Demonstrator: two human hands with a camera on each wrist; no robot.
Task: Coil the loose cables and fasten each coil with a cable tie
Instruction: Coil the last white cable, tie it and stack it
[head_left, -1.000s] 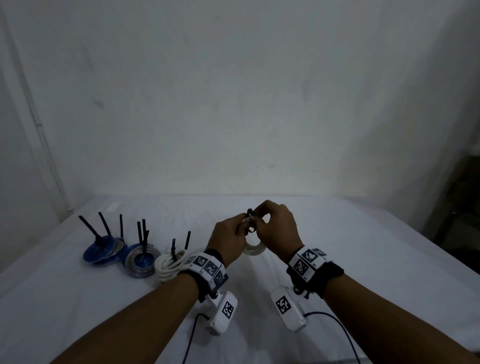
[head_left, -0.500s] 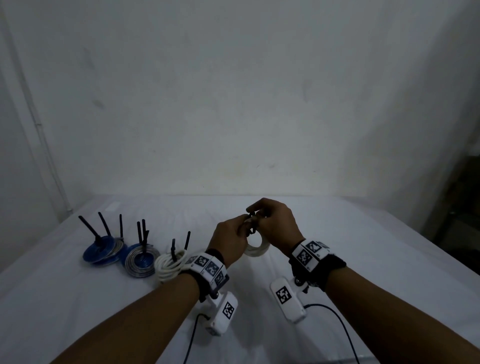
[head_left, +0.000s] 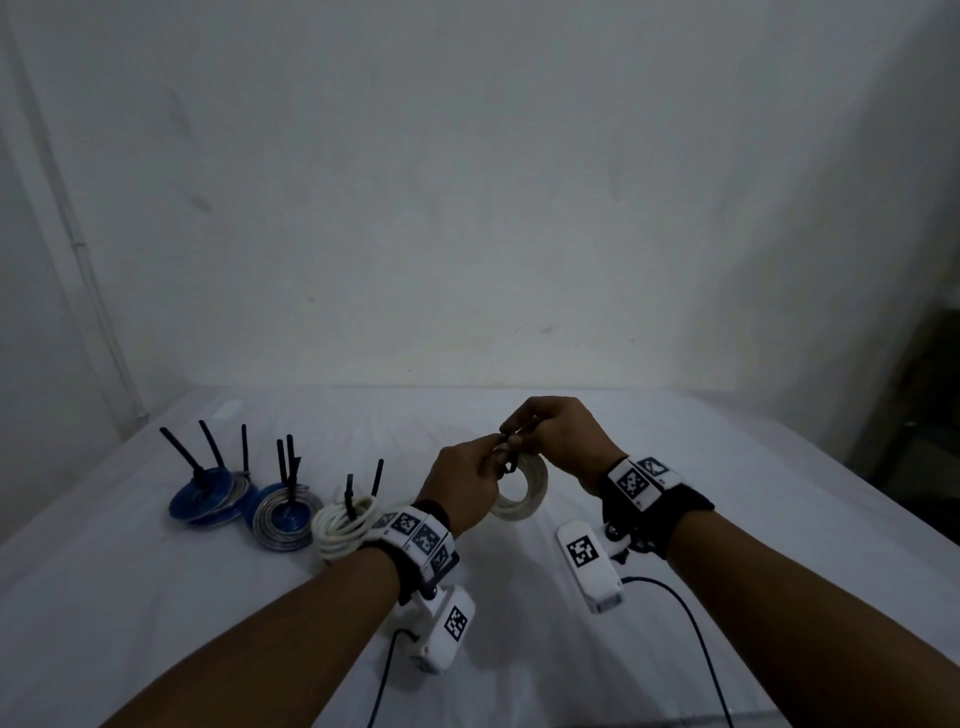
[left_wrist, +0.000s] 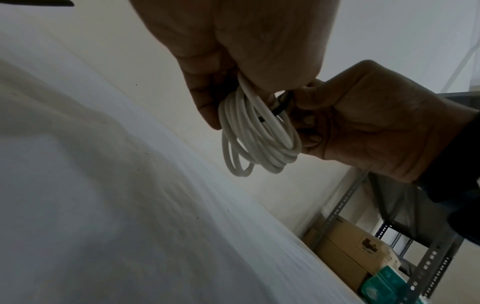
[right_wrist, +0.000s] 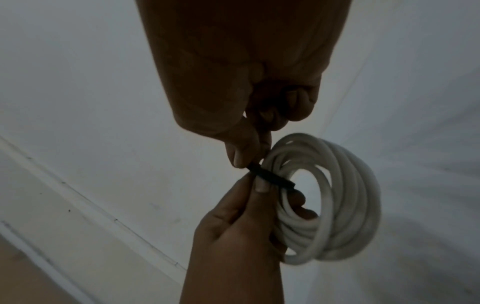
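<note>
From the head view we cannot see the tie's (head_left: 508, 457) head or tail: our fingers cover most of it, and only a short black stretch shows across the coil (head_left: 524, 488). Whether it is locked we cannot tell. Our left hand (head_left: 460, 486) grips the white coil, fingers curled through its loops, holding it above the table (head_left: 727, 467). Our right hand (head_left: 558, 436) pinches the black tie between thumb and forefinger at the coil's top. Three tied coils (head_left: 283, 517) lie to the left on the table, one half hidden behind our left wrist.
</note>
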